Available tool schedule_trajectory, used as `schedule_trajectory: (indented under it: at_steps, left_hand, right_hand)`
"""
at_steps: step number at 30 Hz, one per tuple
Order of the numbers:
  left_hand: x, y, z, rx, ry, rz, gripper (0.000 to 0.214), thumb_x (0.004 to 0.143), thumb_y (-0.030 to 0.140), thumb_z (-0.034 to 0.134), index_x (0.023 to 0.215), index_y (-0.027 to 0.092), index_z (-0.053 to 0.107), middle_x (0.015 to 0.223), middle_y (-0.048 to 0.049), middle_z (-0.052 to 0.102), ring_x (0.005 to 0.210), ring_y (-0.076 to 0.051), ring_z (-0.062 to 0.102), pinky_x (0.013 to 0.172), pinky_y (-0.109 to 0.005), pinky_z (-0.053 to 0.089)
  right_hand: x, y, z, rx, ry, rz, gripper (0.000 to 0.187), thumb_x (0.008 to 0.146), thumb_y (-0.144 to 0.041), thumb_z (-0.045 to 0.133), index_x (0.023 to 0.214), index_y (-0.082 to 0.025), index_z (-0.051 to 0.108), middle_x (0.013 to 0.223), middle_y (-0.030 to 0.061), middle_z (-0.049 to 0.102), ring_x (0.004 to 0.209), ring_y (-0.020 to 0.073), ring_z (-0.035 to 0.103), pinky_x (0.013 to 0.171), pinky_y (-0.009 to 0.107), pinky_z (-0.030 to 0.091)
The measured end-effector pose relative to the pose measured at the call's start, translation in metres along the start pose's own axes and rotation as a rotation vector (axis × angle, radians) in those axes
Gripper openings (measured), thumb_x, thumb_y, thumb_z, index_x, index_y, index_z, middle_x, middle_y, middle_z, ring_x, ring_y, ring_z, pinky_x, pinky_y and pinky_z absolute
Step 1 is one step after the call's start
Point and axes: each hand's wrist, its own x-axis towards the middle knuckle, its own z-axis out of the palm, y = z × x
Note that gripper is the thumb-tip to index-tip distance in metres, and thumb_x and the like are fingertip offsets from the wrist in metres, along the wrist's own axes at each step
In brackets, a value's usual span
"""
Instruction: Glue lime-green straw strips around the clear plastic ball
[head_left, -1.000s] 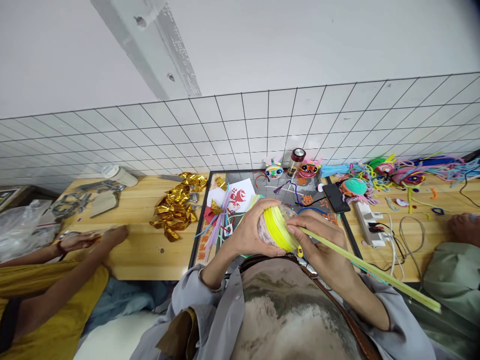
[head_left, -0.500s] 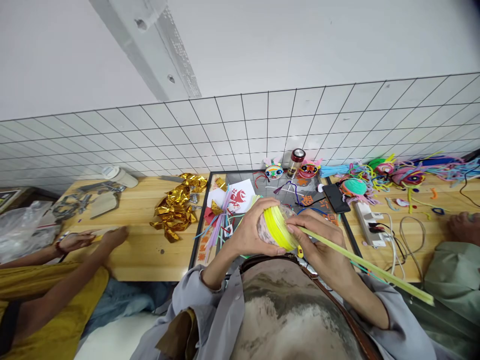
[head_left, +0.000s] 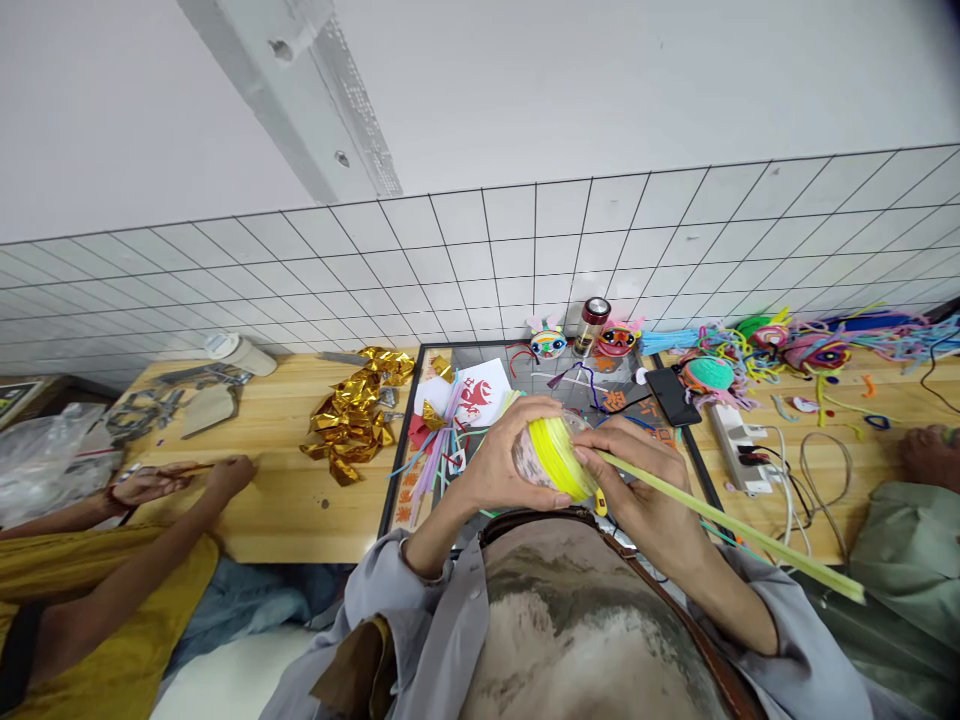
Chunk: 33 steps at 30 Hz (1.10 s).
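My left hand [head_left: 498,462] is wrapped around a ball [head_left: 556,460] in front of my belly. Bright yellow fuzzy strands band the ball's middle, while its visible side looks pale and speckled. At the ball's right edge my right hand [head_left: 637,480] pinches a long pale-yellow pipe cleaner [head_left: 757,535]. Its free length, which looks like more than one strand, trails past my wrist to the lower right. My left palm and curled fingers hide part of the ball. A small yellow tool end [head_left: 600,502] shows just below my right thumb.
Behind my hands are a paper with a red print [head_left: 480,393], a pipe-cleaner bundle [head_left: 444,445], a bottle [head_left: 592,325] and a phone [head_left: 672,396]. Gold foil [head_left: 349,420] lies left, a power strip [head_left: 739,450] right. Another person's hands [head_left: 180,480] work at left.
My hands and the ball stay almost still, with the ball turned very slightly. The strand's free end has shifted a little up and left. The person at left has tilted their held piece.
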Motion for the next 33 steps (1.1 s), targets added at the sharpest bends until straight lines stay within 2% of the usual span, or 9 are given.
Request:
schedule_trajectory:
  at_steps: [10,20,27,33]
  left_hand:
    - [-0.001,0.001,0.0029,-0.002,0.016,-0.053,0.082,0.056,0.047,0.094,0.127,0.025,0.062,0.136,-0.0148,0.062,0.131,-0.036,0.058,0.113,-0.054,0.044]
    - [-0.0011,-0.0007,0.0022,-0.033,0.015,-0.004,0.076,0.058,0.046,0.094,0.125,0.026,0.063,0.135,-0.0133,0.062,0.127,-0.033,0.06,0.11,-0.053,0.047]
    - [-0.0001,0.0012,0.0034,-0.075,0.013,-0.077,0.077,0.056,0.049,0.094,0.122,0.025,0.063,0.132,-0.0129,0.063,0.126,-0.034,0.06,0.11,-0.052,0.046]
    - [0.0004,0.0017,0.0025,-0.126,0.0,-0.093,0.078,0.055,0.048,0.094,0.123,0.025,0.062,0.134,-0.0134,0.062,0.127,-0.034,0.06,0.112,-0.051,0.044]
  right_hand:
    - [0.0008,0.0004,-0.0006,-0.023,-0.013,0.003,0.016,0.096,-0.013,0.06,0.089,-0.02,0.072,0.079,0.0021,0.072,0.071,0.0146,0.067,0.063,0.024,0.052]
    - [-0.0006,0.0032,0.0005,0.004,-0.026,0.024,0.015,0.097,-0.017,0.06,0.09,-0.02,0.073,0.079,0.0012,0.072,0.072,0.0134,0.067,0.065,0.023,0.052]
    - [0.0006,0.0045,-0.0012,0.027,-0.063,0.108,0.017,0.098,-0.028,0.061,0.091,-0.021,0.074,0.082,0.0043,0.074,0.076,0.0173,0.07,0.067,0.028,0.054]
    - [0.0041,-0.0007,-0.0032,0.028,-0.055,0.074,0.018,0.098,-0.027,0.06,0.09,-0.021,0.075,0.081,0.0043,0.075,0.072,0.0163,0.07,0.065,0.027,0.055]
